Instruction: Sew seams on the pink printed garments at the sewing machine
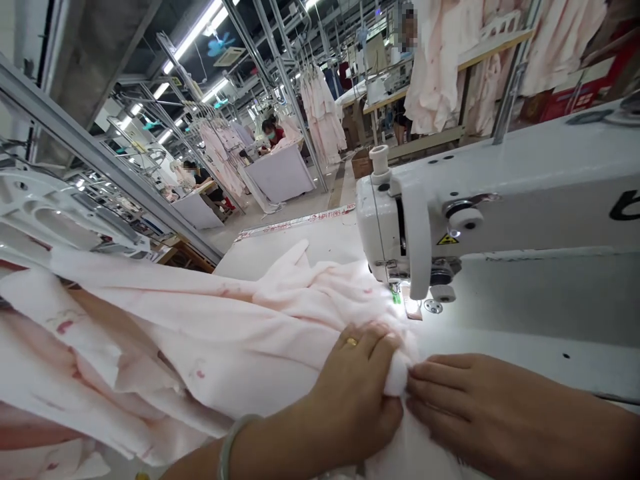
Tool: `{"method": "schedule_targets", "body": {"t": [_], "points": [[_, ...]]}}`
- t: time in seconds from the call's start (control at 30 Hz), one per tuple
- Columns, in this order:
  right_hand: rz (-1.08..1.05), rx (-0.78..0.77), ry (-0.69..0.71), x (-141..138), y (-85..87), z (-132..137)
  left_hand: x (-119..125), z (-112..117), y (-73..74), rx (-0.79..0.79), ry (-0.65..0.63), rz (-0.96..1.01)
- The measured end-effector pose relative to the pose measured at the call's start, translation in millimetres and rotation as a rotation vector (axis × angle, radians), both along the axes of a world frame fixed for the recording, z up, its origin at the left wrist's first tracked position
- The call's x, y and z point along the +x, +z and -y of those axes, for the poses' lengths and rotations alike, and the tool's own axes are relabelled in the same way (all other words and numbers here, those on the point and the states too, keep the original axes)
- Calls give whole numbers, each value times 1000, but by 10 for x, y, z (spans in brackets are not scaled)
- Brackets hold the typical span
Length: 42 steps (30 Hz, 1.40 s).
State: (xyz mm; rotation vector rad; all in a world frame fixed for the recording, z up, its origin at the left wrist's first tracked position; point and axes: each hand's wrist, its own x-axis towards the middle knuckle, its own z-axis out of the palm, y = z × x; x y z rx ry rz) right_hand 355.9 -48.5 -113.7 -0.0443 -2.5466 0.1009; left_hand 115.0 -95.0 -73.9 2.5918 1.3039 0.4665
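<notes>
A pale pink garment (210, 333) lies bunched across the sewing table, its edge running under the presser foot (407, 303) of a white sewing machine (500, 200). My left hand (353, 393), with a gold ring and a bracelet on the wrist, rests on the fabric just in front of the needle, fingers curled and pinching a fold. My right hand (480, 413) lies beside it to the right, fingers together, pressing the same fold from the other side. Their fingertips nearly meet on the cloth.
The white table top (525, 347) extends right under the machine arm. A printed tape strip (295, 223) lies at the table's far edge. Behind are rails of hanging pink garments (325, 113), other workstations and seated workers (273, 133).
</notes>
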Motion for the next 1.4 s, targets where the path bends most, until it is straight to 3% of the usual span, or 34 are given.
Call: {"method": "schedule_targets", "body": {"t": [0.07, 0.17, 0.27, 0.43, 0.53, 0.6, 0.7, 0.8, 0.93, 1.17, 1.4], "points": [[2, -37, 5, 19, 33, 7, -20, -82, -13, 40, 83, -29], [0, -83, -17, 59, 51, 1, -47, -335, 153, 25, 199, 7], [-32, -76, -40, 73, 43, -31, -20, -500, 278, -40, 176, 142], [-161, 10, -213, 46, 52, -170, 47, -462, 76, -129, 162, 251], [-170, -36, -349, 56, 16, -265, 29, -434, -21, -150, 240, 302], [-145, -101, -368, 68, -35, -311, 4, -446, -33, -135, 257, 315], [-118, -197, -353, 74, -96, -341, -34, -483, -42, -84, 203, 275], [-41, -276, -307, 71, -89, -338, -66, -517, -77, -16, 66, 249], [35, -252, -250, 78, -33, -339, -91, -540, -100, -32, -131, 152], [-53, -81, -97, 115, 30, -394, -79, -521, -42, -135, 4, 124], [67, -109, -28, 188, 107, -288, -58, -495, -219, 63, -98, 81]]}}
